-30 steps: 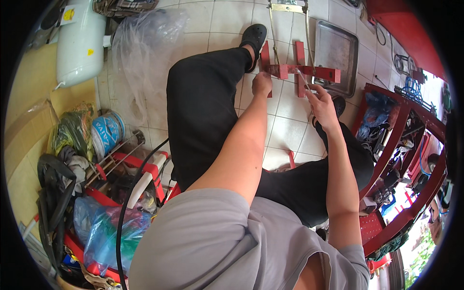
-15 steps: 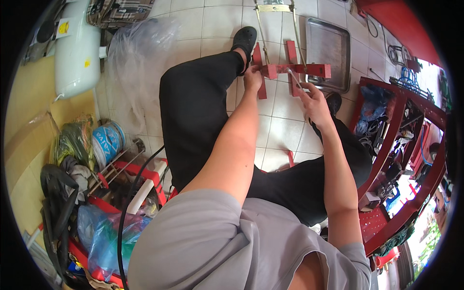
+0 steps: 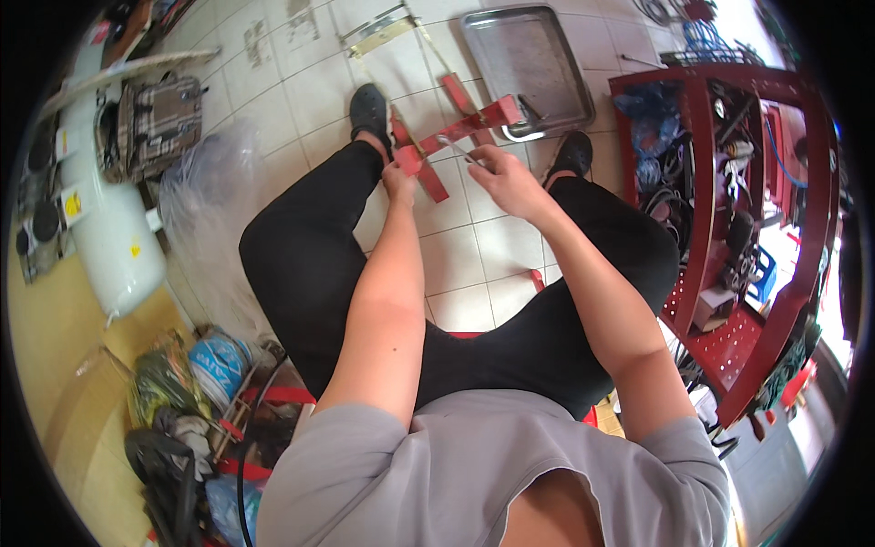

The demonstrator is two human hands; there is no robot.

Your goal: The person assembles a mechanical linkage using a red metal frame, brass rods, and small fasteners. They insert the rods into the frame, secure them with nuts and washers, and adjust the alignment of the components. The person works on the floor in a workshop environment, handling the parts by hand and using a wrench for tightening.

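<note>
White-tiled workshop floor [image 3: 474,264], seen from above between black-trousered knees.

Left hand [image 3: 398,175] closed on a red metal frame [image 3: 451,132] lying on the tiles; right hand [image 3: 503,173] just beside, pinching a thin silvery tool [image 3: 453,146] against the frame's crossbar. Beyond the right hand, a steel tray [image 3: 533,64]; further right, a red tool rack [image 3: 729,219]. Far left of the left hand, a white tank [image 3: 109,246].

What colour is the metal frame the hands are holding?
Red. The metal frame shows best in the head view, held by the left hand and right hand.
</note>
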